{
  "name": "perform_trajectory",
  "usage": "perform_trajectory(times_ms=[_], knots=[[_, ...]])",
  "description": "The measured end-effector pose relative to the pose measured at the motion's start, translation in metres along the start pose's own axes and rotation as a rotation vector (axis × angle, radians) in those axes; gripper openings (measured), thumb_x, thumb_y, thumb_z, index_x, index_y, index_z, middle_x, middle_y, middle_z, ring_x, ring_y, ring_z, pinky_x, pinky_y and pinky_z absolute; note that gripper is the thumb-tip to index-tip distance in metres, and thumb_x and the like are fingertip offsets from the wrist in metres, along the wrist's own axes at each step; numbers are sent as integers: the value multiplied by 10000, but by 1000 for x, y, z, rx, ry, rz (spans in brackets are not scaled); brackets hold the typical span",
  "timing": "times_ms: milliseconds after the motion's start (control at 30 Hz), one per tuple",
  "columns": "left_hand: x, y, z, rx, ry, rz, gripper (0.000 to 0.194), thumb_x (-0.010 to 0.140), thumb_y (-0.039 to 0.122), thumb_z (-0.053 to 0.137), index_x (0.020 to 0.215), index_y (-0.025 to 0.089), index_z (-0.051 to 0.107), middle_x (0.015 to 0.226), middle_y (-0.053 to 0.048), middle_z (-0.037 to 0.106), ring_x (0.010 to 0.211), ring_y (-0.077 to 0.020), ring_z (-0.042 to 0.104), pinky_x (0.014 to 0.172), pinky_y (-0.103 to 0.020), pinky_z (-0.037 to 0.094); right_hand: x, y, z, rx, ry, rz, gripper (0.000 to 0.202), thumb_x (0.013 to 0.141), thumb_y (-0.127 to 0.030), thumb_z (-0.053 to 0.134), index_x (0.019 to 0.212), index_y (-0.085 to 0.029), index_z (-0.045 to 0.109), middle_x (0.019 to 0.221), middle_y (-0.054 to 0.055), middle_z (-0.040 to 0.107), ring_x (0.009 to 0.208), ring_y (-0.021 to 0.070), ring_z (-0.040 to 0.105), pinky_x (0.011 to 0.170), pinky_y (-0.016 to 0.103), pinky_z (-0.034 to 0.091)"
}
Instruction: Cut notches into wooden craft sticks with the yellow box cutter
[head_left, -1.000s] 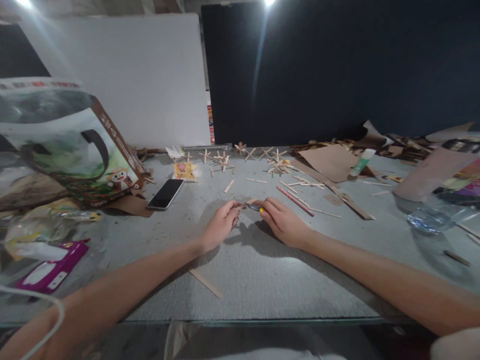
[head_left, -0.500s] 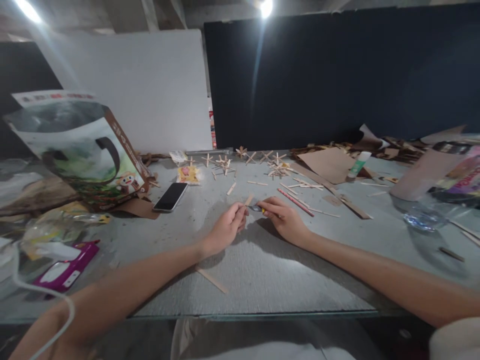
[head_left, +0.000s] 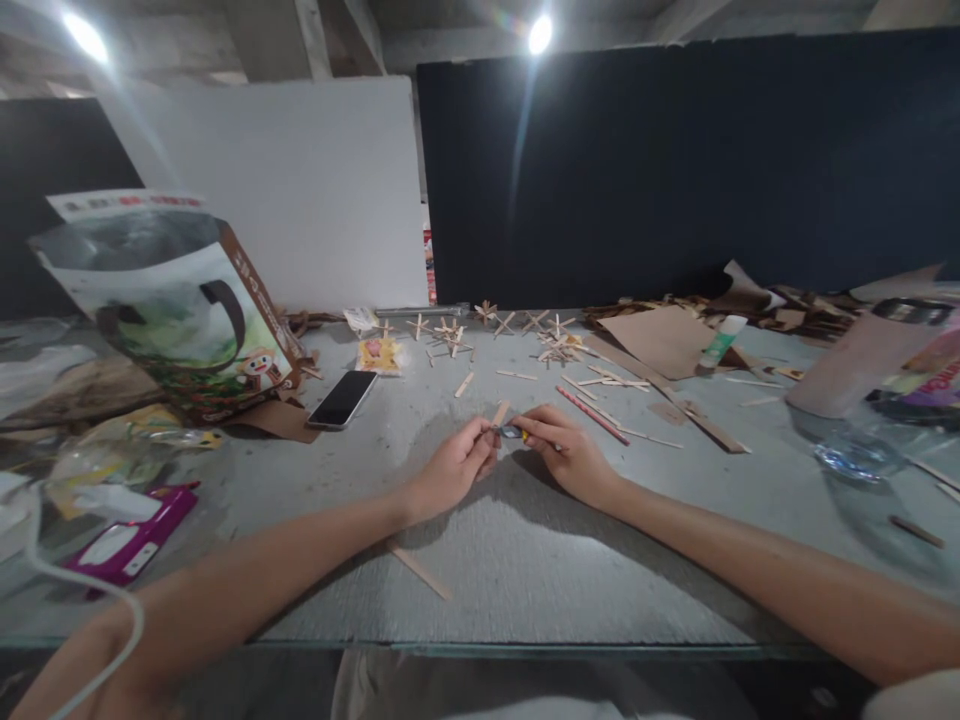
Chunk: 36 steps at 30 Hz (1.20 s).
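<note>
Over the middle of the table, my left hand (head_left: 455, 464) pinches a flat wooden craft stick (head_left: 502, 411), whose end points up past the fingertips. My right hand (head_left: 568, 449) is closed around a small tool (head_left: 511, 431) with a yellow part and a grey, blade-like end; its exact kind is hard to make out. The grey end meets the stick at my left fingertips. Another craft stick (head_left: 420, 571) lies near my left forearm. Beyond my right hand are a red striped stick (head_left: 592, 415) and several loose sticks (head_left: 611, 379).
Star-shaped stick pieces (head_left: 561, 345) stand at the back. Left are a phone (head_left: 343, 400), a printed bag (head_left: 180, 320), a purple device (head_left: 135, 535) and a white cable (head_left: 82, 578). Right are cardboard (head_left: 652, 338), a glue stick (head_left: 723, 342) and a pink bottle (head_left: 862, 360).
The tool's grey end has shifted left against the stick at my left fingertips. Both hands stay in nearly the same place. The camera view has tilted slightly up.
</note>
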<state>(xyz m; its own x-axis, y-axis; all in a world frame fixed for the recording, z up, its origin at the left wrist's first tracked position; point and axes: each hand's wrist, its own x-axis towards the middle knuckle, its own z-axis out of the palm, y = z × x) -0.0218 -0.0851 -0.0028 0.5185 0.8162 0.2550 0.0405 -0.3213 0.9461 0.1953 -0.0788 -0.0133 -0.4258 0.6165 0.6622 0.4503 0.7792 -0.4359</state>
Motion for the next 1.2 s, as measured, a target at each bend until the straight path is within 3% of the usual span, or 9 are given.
perform_trajectory(times_ms=[1200], knots=[[-3,3,0,11,-23,7,455,995,668,444,903,222,461,655,57,453,563,-116,426,582,-281,357,-2,5,3,56,21,-25,354,1086,-310,441,1268,-255,739,1077,124,706,996,252,667,888,423,558]])
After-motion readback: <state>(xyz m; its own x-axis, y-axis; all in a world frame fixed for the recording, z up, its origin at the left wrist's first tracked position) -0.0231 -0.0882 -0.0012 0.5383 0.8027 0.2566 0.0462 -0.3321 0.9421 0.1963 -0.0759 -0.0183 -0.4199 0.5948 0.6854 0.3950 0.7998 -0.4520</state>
